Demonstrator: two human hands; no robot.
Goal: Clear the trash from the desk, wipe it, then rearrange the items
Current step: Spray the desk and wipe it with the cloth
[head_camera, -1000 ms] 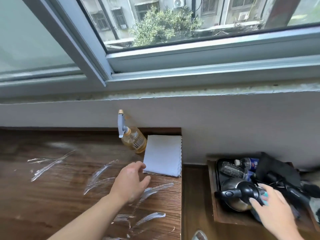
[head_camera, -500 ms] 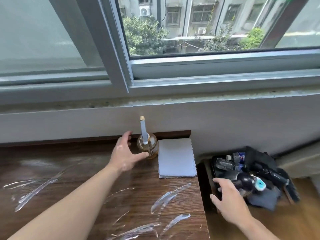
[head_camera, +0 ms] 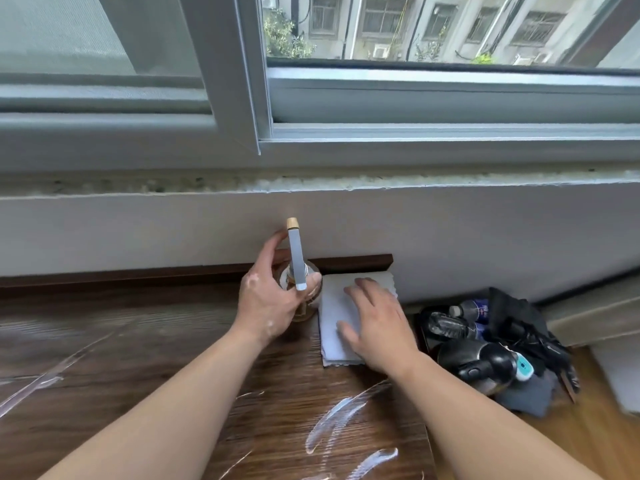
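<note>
Our left hand [head_camera: 266,306] now grips the amber glass spray bottle [head_camera: 298,271]; our right hand [head_camera: 377,327], newly arrived, lies flat on the scalloped white cloth [head_camera: 334,341].

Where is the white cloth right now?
Head view: the white cloth lies at the back right corner of the desk, just right of the spray bottle the left hand grips, under the right hand.

"Bright enough there?"

"Plenty. Daylight pours through the window [head_camera: 450,32] ahead of me and glare streaks the desk [head_camera: 156,334]. My right hand [head_camera: 377,327] blurs slightly; straight lines bow near the edges."
</note>
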